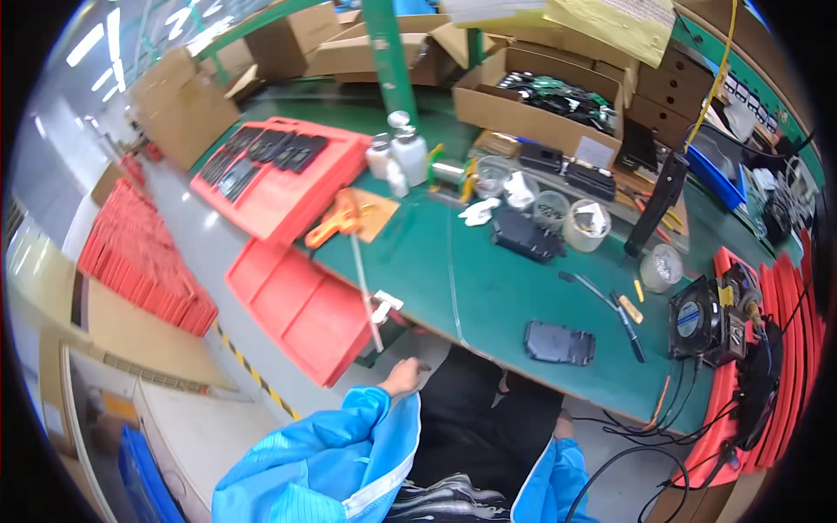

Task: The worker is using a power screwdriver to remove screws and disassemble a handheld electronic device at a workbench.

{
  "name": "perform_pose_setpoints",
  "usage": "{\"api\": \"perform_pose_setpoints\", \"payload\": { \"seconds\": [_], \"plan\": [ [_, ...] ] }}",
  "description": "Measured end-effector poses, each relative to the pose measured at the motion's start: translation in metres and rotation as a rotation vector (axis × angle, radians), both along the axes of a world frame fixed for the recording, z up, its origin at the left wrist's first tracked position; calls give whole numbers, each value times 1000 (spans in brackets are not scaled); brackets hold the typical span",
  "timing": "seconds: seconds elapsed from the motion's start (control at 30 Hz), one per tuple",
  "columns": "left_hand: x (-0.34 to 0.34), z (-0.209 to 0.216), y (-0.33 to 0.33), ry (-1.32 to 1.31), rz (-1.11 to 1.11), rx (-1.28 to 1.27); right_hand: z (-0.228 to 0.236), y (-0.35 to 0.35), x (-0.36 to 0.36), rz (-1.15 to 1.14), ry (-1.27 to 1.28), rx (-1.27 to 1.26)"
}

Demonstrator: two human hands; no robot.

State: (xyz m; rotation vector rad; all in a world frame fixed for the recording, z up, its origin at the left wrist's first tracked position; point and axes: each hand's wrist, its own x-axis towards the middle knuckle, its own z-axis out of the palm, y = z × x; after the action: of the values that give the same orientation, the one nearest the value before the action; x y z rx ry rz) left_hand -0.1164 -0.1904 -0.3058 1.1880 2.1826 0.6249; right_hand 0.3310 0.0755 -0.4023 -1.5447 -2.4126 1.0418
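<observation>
Both hands are down at the person's lap, below the near edge of the green tabletop [523,261], and neither holds anything that can be made out. The left hand [403,376] pokes out of a blue sleeve with the fingers loosely curled and bare of any load, while the right hand [564,424] is mostly hidden behind the dark clothing, so I cannot tell how its fingers stand. The two are well apart from each other. Just beyond and between them, on the tabletop, a dark grey flat housing [560,342] lies alone, untouched by either hand, and it looks like the piece waiting to be worked on. Farther out from the right hand lie slim hand tools [623,315] and a small black fan [695,318]. Beyond the left hand an orange-handled tool [336,220] and a red tray of dark parts [279,170] sit far out (more red trays hang off the tabletop's edge). Judging from this, work on the housing has not begun.
</observation>
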Motion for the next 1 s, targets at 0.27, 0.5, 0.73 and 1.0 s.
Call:
{"api": "perform_pose_setpoints", "payload": {
  "seconds": [0.27,0.5,0.73,1.0],
  "plan": [
    [59,117,2,272,-10,219,173,-60,-24,-190,275,19],
    [60,201,19,377,-74,57,171,-65,20,-269,155,120],
    [60,251,31,33,-449,173,129,-82,36,-309,50,97],
    [31,369,59,-74,-825,557,337,-55,55,514,0,-698]
  ]
}}
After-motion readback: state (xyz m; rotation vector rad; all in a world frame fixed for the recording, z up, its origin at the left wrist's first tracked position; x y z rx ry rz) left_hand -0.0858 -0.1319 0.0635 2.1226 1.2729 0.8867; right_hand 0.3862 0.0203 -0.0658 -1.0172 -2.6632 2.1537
